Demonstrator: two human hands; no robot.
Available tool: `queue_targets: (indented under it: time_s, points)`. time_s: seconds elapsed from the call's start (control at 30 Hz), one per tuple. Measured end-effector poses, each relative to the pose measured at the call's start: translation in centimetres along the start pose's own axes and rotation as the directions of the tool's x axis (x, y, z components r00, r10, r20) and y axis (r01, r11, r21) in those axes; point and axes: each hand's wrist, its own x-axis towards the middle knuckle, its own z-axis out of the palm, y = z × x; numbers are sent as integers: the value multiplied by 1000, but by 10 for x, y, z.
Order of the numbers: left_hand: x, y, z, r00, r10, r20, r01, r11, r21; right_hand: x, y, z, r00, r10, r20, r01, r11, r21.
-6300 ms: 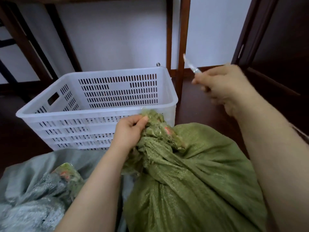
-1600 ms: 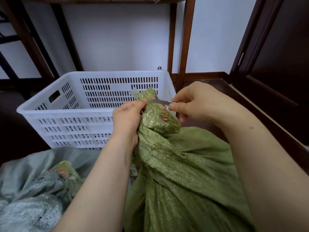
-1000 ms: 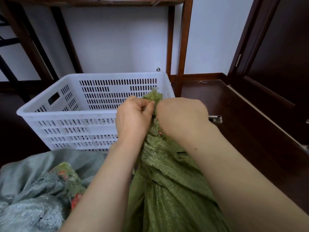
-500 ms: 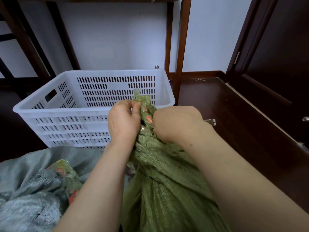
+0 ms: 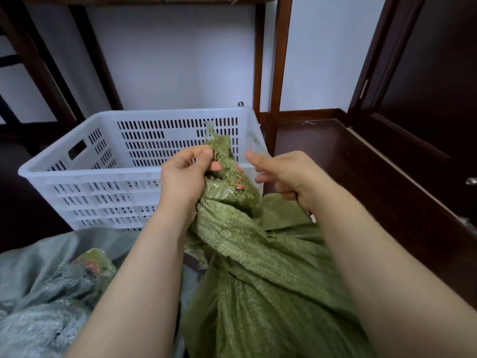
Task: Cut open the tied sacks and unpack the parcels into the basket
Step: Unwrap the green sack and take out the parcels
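Note:
A green woven sack (image 5: 260, 270) stands between my arms, its bunched, frayed top (image 5: 227, 174) raised in front of the white slotted basket (image 5: 98, 173). My left hand (image 5: 183, 177) grips that top, thumb and fingers pinched on the loose fibres. My right hand (image 5: 289, 174) is just right of the bundle and apart from it. Its index finger is stretched out and its lower fingers are curled. A thin dark tool end (image 5: 305, 209) shows under its palm. No parcels are visible inside the basket.
A grey sack (image 5: 38, 306) with a taped green and red knot (image 5: 95, 262) lies at lower left. Dark wooden posts (image 5: 278, 73) rise behind the basket's right corner. A dark door (image 5: 426, 86) and dark floor (image 5: 348, 164) lie to the right.
My right hand, pressed against the sack's top half a second ago, has pulled away to the right. My left hand keeps its hold and the top now stands more exposed and frayed.

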Motion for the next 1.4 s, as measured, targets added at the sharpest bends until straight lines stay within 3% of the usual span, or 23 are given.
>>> queue_targets:
  time_s: [0.07,0.2,0.3,0.37,0.47,0.53,0.6,0.77,0.9,0.97,1.07,1.17,1.27,1.4]
  points:
    - [-4,4,3,999,-26,45,26,1000,4,3,6,11,1000,-28,1,28,997,65]
    - [-13,12,1,979,-97,181,64,981,183,15,13,12,993,-79,-89,95,976,198]
    - [-15,12,1,955,-75,286,4,970,242,17,15,11,997,-38,-69,49,985,165]
    - [-15,12,3,951,-71,302,-3,971,237,15,17,11,1000,7,-3,-7,987,163]
    - [-14,13,5,959,-150,239,116,982,148,12,20,12,998,-2,61,-9,986,167]
    - [-14,12,5,956,-147,253,105,980,172,15,21,13,999,-17,-40,26,974,224]
    - [-16,11,6,942,-125,312,26,952,305,21,23,12,986,-11,-166,61,952,300]
    - [-19,16,7,868,-220,445,-62,841,537,34,40,-7,902,141,-409,49,906,421]
    - [-18,22,0,780,-316,540,-130,762,634,40,47,-13,897,120,-425,89,894,440]
    - [-18,25,-1,769,-368,523,-200,638,743,39,43,-7,928,68,-367,101,901,422]
    - [-17,39,6,853,-265,450,-333,387,860,37,30,2,962,14,-272,93,923,374]
    - [-27,46,18,899,-97,428,-335,478,812,32,15,8,973,-18,-231,111,912,395]
    - [-29,35,24,903,-40,428,-351,506,788,25,9,10,986,-44,-160,117,868,483]
    - [-23,29,19,926,-65,372,-185,782,596,20,18,6,999,30,-34,-13,900,435]
